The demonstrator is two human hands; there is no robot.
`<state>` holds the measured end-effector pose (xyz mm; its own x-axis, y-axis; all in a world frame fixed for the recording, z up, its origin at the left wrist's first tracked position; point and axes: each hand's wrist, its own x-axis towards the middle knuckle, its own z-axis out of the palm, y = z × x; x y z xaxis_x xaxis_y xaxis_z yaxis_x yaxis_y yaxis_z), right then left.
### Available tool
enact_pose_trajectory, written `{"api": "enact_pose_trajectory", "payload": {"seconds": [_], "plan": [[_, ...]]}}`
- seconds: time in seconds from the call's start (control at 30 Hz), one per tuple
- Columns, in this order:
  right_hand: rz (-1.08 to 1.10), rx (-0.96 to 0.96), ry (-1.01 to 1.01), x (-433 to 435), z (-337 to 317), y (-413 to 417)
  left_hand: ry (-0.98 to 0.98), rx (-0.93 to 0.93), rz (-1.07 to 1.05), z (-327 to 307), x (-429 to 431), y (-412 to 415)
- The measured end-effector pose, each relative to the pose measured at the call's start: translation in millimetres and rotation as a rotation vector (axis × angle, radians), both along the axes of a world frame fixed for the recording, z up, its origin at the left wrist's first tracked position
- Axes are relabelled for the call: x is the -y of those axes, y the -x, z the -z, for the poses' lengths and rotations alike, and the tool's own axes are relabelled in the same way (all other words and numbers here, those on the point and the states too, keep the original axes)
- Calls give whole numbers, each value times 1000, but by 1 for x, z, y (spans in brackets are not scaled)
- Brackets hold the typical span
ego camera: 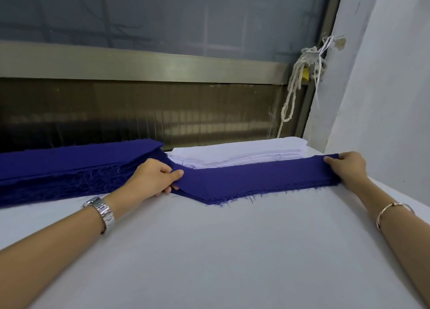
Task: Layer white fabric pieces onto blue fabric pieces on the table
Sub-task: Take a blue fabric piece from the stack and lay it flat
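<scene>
A blue strip (256,178) is held at both ends on the table (209,250). Its left end is pinched by the left hand (153,177), and its right end is gripped by the right hand (346,166). A white pile (244,152) lies just behind it. A blue pile (69,166) lies to the left.

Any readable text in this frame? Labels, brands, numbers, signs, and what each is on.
None legible.
Wristwatch: only the metal band shows, no brand or dial in view.
Yellow padlock by the rope: too small to show any marking.
Paper scraps on the wall: blurred, no text can be made out.
Blue fabric pieces and white fabric stack: plain, no print or tag visible.
</scene>
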<state>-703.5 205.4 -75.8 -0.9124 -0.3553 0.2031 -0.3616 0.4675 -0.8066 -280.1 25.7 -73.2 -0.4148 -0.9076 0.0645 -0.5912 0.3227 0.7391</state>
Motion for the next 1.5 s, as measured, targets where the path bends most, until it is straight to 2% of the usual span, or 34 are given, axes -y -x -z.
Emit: {"api": "enact_pose_trajectory", "payload": {"seconds": [0.3, 0.47, 0.57, 0.73, 0.83, 1.03, 1.17, 1.23, 1.33, 1.5], "plan": [[32, -56, -130, -3, -2, 2, -69, -95, -1, 2, 0, -4], [63, -84, -181, -2, -3, 2, -28, -77, -15, 6, 2, -3], [56, -110, -207, -2, -2, -1, 62, -46, -28, 7, -1, -2], [66, -166, -268, -6, -7, -16, 381, 84, 4, 2, -12, -5], [73, -213, -268, -5, -13, -33, 507, 96, 35, -3, -16, -16], [-195, -426, -132, 25, -24, -90, 709, 58, 27, -23, -8, -71], [-414, -546, -132, 63, -30, -140, 875, 161, 2, -35, 5, -120], [-505, -578, -127, 86, -32, -169, 896, 206, -50, -39, 11, -145], [-612, -558, -96, 118, -36, -209, 863, 255, -112, -44, 24, -174], [-721, -408, -36, 164, -42, -269, 786, 389, -158, -46, 47, -225]]}}
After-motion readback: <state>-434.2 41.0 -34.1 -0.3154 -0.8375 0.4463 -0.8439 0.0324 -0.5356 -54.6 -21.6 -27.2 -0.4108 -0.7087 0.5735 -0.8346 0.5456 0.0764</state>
